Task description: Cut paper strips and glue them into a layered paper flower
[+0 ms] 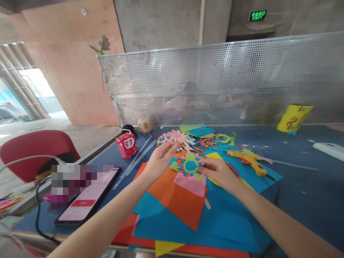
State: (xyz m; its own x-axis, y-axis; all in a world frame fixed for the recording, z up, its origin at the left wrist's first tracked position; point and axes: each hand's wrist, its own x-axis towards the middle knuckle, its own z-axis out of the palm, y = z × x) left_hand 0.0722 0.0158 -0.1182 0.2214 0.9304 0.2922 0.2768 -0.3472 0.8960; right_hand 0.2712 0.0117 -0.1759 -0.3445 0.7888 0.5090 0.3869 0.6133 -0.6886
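A layered paper flower, with a blue centre and green, pink and blue fringed petals, is above a small pink sheet. My right hand pinches its right edge. A thin dark tip shows just above those fingers; what it belongs to is unclear. Up and to the left, my left hand has thumb and fingertips pressed together, and anything between them is too small to name. Just behind it lie more fringed paper flowers, one with pink petals. Under both hands are stacked orange sheets and blue sheets.
A yellow glue gun lies at right, its cord trailing forward. Clear glue sticks, a red drink carton and a phone are at left. Orange paper scraps lie behind. A perforated metal screen borders the table's back.
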